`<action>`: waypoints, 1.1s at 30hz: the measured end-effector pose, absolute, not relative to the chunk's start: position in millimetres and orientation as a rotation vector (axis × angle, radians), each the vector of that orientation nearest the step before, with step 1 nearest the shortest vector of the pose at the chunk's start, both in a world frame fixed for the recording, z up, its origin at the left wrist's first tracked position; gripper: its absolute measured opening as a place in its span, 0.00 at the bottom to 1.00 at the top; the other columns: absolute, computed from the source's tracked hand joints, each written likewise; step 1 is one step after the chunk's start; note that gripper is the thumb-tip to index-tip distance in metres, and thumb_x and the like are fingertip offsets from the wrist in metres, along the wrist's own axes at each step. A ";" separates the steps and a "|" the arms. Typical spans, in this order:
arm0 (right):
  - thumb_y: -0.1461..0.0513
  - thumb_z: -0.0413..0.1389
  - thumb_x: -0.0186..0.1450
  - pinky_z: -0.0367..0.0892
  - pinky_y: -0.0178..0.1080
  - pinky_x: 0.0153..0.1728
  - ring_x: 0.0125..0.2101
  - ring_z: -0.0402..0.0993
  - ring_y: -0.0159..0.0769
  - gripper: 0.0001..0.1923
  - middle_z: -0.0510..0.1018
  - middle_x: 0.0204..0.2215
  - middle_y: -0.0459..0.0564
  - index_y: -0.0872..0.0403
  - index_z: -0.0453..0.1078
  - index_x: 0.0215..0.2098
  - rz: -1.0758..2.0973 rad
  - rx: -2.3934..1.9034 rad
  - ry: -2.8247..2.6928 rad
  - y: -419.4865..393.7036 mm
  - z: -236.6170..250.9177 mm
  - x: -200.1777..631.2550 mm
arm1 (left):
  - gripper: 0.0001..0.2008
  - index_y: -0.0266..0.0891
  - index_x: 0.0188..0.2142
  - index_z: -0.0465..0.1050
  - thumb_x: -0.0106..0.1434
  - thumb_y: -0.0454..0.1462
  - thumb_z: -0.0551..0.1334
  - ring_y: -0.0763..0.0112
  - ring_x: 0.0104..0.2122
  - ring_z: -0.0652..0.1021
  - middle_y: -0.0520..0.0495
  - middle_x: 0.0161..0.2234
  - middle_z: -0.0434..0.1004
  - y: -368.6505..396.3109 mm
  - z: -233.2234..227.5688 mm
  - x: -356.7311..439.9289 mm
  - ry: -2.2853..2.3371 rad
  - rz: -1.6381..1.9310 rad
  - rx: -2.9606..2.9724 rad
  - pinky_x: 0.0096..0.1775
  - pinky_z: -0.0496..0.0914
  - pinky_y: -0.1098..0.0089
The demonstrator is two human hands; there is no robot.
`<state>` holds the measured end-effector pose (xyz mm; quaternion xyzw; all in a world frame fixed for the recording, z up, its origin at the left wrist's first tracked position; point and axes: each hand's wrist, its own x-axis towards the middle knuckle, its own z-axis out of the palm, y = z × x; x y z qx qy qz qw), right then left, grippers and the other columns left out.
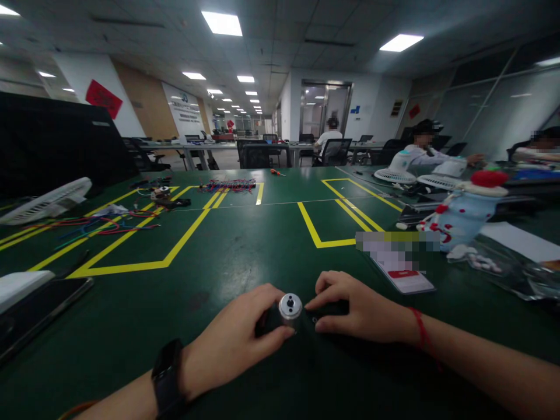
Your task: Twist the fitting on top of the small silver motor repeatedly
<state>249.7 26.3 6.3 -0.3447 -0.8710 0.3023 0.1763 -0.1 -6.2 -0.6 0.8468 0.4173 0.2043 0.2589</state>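
Note:
A small silver cylinder with a hole in its top face, a motor [290, 307], stands upright on the green table [245, 245] close to the near edge. My left hand [234, 341], with a black watch on the wrist, grips the motor with thumb and fingers around a dark part at its base. My right hand [356, 309], a red string on its wrist, holds a dark flat piece that touches the motor from the right. The dark part is mostly hidden under both hands.
Yellow tape boxes mark the table. A phone [41, 315] lies at the left edge, coloured wires [94, 224] and a white fan guard [46, 201] behind it. A card [409, 280], plastic bags [503, 268] and a snowman-shaped bottle [464, 216] lie at the right. Other people sit farther back.

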 end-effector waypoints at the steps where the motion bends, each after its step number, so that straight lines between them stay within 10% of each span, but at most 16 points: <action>1: 0.53 0.61 0.60 0.64 0.38 0.38 0.37 0.70 0.36 0.14 0.73 0.37 0.48 0.49 0.77 0.42 0.924 -0.992 -2.383 29.3 6.7 252.0 | 0.07 0.42 0.40 0.68 0.63 0.36 0.62 0.68 0.33 0.69 0.51 0.36 0.70 -6.4 -0.3 -0.2 1.134 0.555 2.294 0.33 0.61 0.70; 5: 0.50 0.47 0.69 0.64 0.37 0.29 0.29 0.69 0.34 0.20 0.74 0.28 0.47 0.54 0.76 0.39 0.840 -1.285 -1.950 51.8 -1.4 265.8 | 0.07 0.43 0.42 0.68 0.63 0.36 0.62 0.68 0.33 0.70 0.52 0.37 0.71 -7.5 0.9 -1.0 1.122 0.557 2.276 0.33 0.62 0.70; 16: 0.55 0.63 0.59 0.61 0.41 0.42 0.39 0.70 0.37 0.13 0.74 0.38 0.48 0.50 0.76 0.40 0.620 -0.961 -2.542 33.1 6.6 252.6 | 0.05 0.41 0.40 0.68 0.64 0.36 0.61 0.68 0.32 0.69 0.51 0.36 0.70 -8.3 2.4 -0.6 1.120 0.542 2.280 0.32 0.62 0.71; 33: 0.60 0.56 0.66 0.62 0.41 0.43 0.41 0.69 0.37 0.10 0.74 0.41 0.49 0.49 0.74 0.45 0.493 -0.794 -2.280 11.0 20.1 217.8 | 0.06 0.41 0.40 0.67 0.63 0.36 0.62 0.67 0.33 0.70 0.51 0.36 0.71 -7.2 -0.4 0.6 1.129 0.562 2.300 0.34 0.62 0.70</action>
